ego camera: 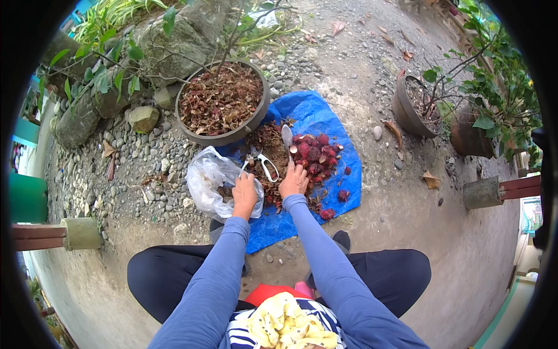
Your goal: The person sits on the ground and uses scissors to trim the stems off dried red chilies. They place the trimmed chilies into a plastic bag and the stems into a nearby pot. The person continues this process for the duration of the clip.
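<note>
My left hand (245,193) grips the rim of a clear plastic bag (204,174), which has some brown material visible inside. In my right hand (294,179) is the handle of a metal spoon (287,136), its bowl pointing away from me. Between my hands and a little farther out, scissors or shears with white handles (268,167) lie on brown chopped plant matter (266,140). Red rambutan peels (314,152) are heaped just right of the spoon. All of this rests on a blue tarp (305,107), though the bag partly overhangs its left side.
A round pot (265,102) filled with dry brown scraps and a thin-stemmed plant stands beyond the bag. Pebbles (135,152) and large rocks (174,48) lie to the left. Two potted plants stand at right, including a brown pot (403,104). A short concrete post (82,234) is at left.
</note>
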`<state>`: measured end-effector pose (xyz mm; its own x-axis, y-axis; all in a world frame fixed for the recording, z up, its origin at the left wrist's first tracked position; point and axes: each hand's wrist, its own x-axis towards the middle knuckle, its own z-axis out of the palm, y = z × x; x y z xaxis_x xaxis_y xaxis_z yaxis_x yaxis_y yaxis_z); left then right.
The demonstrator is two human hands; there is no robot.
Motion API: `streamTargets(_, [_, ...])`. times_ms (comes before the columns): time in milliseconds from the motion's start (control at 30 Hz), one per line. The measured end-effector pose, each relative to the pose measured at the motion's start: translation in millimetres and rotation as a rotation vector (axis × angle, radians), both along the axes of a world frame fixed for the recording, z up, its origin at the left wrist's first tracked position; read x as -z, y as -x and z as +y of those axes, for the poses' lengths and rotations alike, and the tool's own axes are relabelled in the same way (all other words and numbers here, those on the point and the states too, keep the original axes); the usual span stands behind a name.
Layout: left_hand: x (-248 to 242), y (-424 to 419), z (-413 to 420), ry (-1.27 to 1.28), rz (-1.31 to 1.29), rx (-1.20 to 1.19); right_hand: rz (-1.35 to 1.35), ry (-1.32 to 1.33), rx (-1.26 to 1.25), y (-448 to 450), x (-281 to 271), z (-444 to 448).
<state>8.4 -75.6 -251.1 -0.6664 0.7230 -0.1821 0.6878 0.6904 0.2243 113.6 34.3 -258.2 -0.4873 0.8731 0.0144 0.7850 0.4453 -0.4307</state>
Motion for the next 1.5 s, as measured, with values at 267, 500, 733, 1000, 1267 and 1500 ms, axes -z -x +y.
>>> streamTargets(267, [1.4,-15.3,4.6,-0.032,-0.124,-0.008,0.001,0.146,-0.208,25.8,24.0,-5.7])
streamTargets(500, [7.9,2.6,6.0,-0.058,-0.176,-0.094,-0.078,0.085,-0.318,32.8,-0.2,-13.1])
streamTargets(733, [-11.3,43.4,27.9,0.018,-0.261,-0.066,-0.138,0.042,-0.289,43.2,1.3,11.0])
streamTargets(1000, [-29.1,15.8,24.5,-0.149,-0.167,-0.144,0.003,-0.208,-0.414,35.1,-20.2,33.4])
streamTargets(1267, [-0.8,-20.3,-12.6,-0.31,-0.16,-0.159,0.029,-0.437,-0.584,49.8,-44.3,39.4])
streamTargets(1500, [9.2,-27.0,-5.1,-0.366,-0.169,-0.151,0.206,-0.293,-0.41,21.5,-51.1,87.6])
